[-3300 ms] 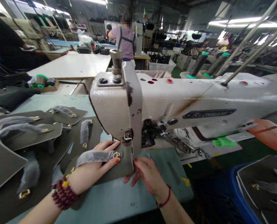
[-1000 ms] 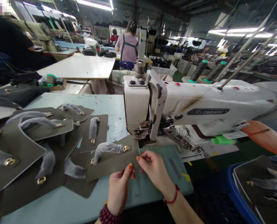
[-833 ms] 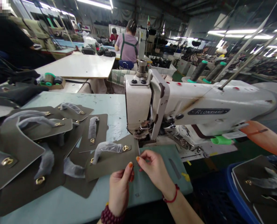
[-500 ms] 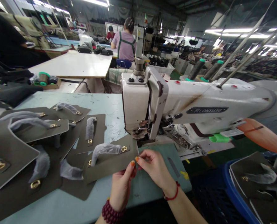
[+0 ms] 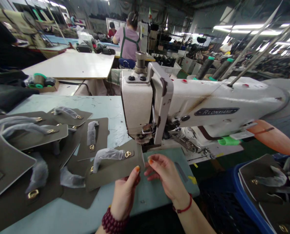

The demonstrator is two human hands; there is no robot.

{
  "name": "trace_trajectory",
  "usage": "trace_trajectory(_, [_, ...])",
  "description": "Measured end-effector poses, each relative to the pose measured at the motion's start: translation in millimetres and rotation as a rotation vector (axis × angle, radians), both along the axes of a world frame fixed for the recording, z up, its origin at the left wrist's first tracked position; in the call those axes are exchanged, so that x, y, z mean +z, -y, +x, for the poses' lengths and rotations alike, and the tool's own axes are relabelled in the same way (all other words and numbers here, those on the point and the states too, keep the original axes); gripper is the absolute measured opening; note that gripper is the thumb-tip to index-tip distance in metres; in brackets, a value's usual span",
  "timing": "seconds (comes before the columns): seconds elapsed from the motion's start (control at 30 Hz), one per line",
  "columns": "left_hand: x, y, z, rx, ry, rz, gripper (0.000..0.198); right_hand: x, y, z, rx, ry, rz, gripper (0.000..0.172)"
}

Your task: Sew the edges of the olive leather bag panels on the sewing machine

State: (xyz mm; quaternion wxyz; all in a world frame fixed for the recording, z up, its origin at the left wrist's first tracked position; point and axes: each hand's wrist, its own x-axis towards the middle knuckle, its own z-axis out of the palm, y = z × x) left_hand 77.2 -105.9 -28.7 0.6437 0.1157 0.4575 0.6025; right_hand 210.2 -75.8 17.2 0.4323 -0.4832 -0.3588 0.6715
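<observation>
The near edge of the teal tabletop [image 5: 157, 199] crosses lower centre; the sewing machine [image 5: 184, 97] limits room above. The grey-brown handled panel [image 5: 117, 169] lies at centre, its lower right corner pinched by the left hand [image 5: 125, 198]. The right hand [image 5: 166, 178], fingers loosely parted, is just beside the panel's right edge. Nameplate [image 5: 216, 111] reads "RLONXIANG".

On my screen, right of centre, I read "RLONXIANG" in pale capitals on the dark plate [image 5: 216, 111] of the machine [image 5: 196, 91].
</observation>
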Motion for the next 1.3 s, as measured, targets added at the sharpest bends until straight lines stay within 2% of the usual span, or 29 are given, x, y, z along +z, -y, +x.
trace_trajectory(0.07, [-0.4,-0.2,-1.6,-0.02,-0.023,0.002,0.027,-3.5,1.0,0.0,0.001,-0.06,-0.042,0.032])
trace_trajectory(0.13, [-1.7,0.2,-3.1,-0.065,-0.049,-0.019,0.029,-7.1,1.4,-0.8,0.068,-0.044,-0.039,0.032])
trace_trajectory(0.27, [-2.4,1.4,-6.6,-0.119,-0.138,-0.022,0.033,-11.1,1.4,-2.0,0.157,0.124,0.056,0.04])
trace_trajectory(0.4, [3.2,-0.2,-11.3,-0.125,-0.282,0.03,0.032,-6.8,1.0,-0.8,0.209,0.293,0.148,0.045])
trace_trajectory(0.57, [6.7,-2.0,-16.6,-0.173,-0.436,0.008,0.033,-0.3,0.5,-4.9,0.213,0.338,0.188,0.036])
trace_trajectory(0.73, [5.0,-1.2,-20.6,-0.239,-0.473,-0.047,0.039,-9.3,0.8,-12.0,0.159,0.284,0.181,0.035])
trace_trajectory(0.83, [6.4,-5.2,-20.2,-0.252,-0.484,-0.047,0.04,-14.0,2.1,-14.9,0.173,0.258,0.156,0.035])
trace_trajectory(0.93, [5.8,-6.1,-16.7,-0.294,-0.489,-0.1,0.041,-12.8,4.0,-17.3,0.191,0.43,0.276,0.035])
trace_trajectory(1.03, [-1.9,9.3,-19.1,-0.393,-0.493,-0.063,0.05,-13.6,4.3,-17.2,0.15,0.663,0.486,0.039])
trace_trajectory(1.1, [-10.4,28.0,-30.7,-0.417,-0.648,0.087,0.046,-19.6,2.9,-14.9,0.135,0.735,0.551,0.04])
trace_trajectory(1.13, [-14.9,37.2,-39.7,-0.376,-0.796,0.188,0.038,-24.2,1.6,-13.3,0.135,0.75,0.561,0.039])
trace_trajectory(1.2, [-23.2,48.7,-61.1,-0.204,-1.162,0.412,0.019,-34.6,-1.5,-10.5,0.138,0.766,0.579,0.039])
trace_trajectory(1.23, [-26.2,49.0,-71.3,-0.147,-1.334,0.483,0.026,-39.4,-3.2,-9.7,0.134,0.766,0.588,0.039])
trace_trajectory(1.3, [-28.7,37.5,-86.2,-0.143,-1.625,0.534,0.044,-46.3,-6.1,-9.6,0.122,0.75,0.602,0.039])
